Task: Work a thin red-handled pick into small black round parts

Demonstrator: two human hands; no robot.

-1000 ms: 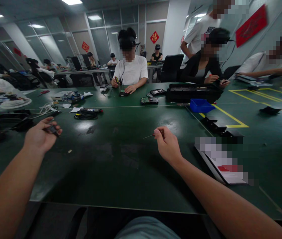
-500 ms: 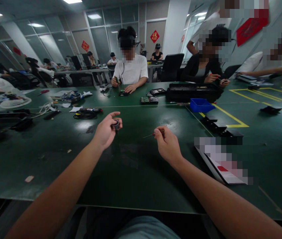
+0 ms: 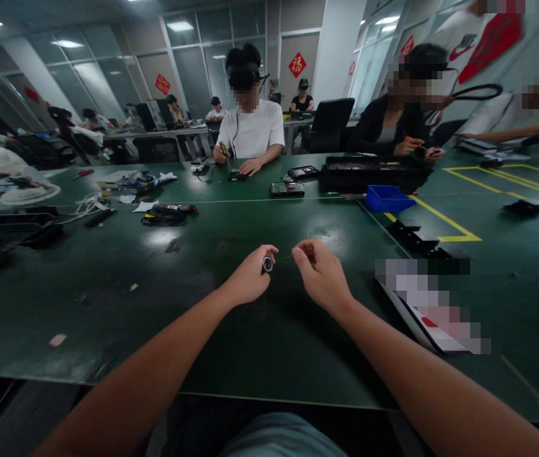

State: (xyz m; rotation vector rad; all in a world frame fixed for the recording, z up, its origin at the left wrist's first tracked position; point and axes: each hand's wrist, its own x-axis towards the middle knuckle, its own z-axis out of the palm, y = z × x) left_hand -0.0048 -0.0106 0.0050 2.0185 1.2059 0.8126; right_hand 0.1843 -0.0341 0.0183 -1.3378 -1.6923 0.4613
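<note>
A small round part [image 3: 268, 264] sits pinched in the fingertips of your left hand [image 3: 249, 279], held just above the middle of the dark green table [image 3: 231, 343]. Your right hand [image 3: 322, 276] is closed round a thin screwdriver [image 3: 292, 256], its tip at the part; whether they touch cannot be told. The work looks barely begun: the part appears whole, with nothing taken off beside it. Toward the far edge lie a coil of cable [image 3: 164, 218], a circuit board [image 3: 287, 188], a blue bin [image 3: 386, 198] and a long black case [image 3: 369, 172]. Opposite, a person in a white shirt [image 3: 252, 130] works in the glass-walled room.
</note>
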